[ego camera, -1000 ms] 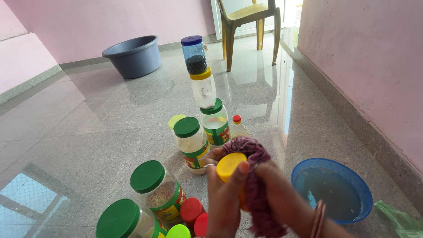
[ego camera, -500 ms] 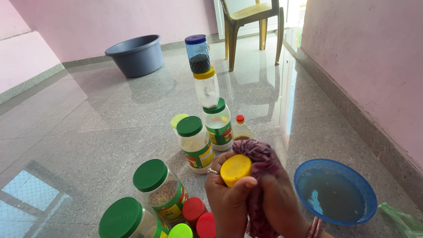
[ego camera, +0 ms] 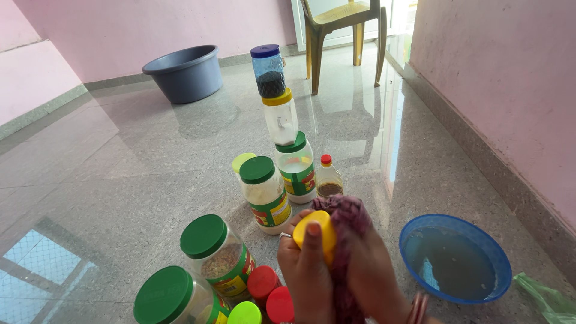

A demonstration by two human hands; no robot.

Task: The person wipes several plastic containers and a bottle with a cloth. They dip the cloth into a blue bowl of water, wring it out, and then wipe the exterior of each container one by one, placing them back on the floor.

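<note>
The left hand (ego camera: 306,270) had closed its grip higher around the yellow-lidded jar (ego camera: 316,231), while the right hand (ego camera: 372,270) kept the maroon cloth (ego camera: 345,216) pressed against it, above the floor (ego camera: 120,180).

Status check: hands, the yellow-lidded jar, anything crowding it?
Left hand grips yellow-lidded jar, thumb across lid. Right hand presses maroon cloth against it. Green-lidded jars close in front; blue water bowl to the right.

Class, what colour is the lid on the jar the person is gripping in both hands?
Yellow lid, seen best in the head view.
</note>
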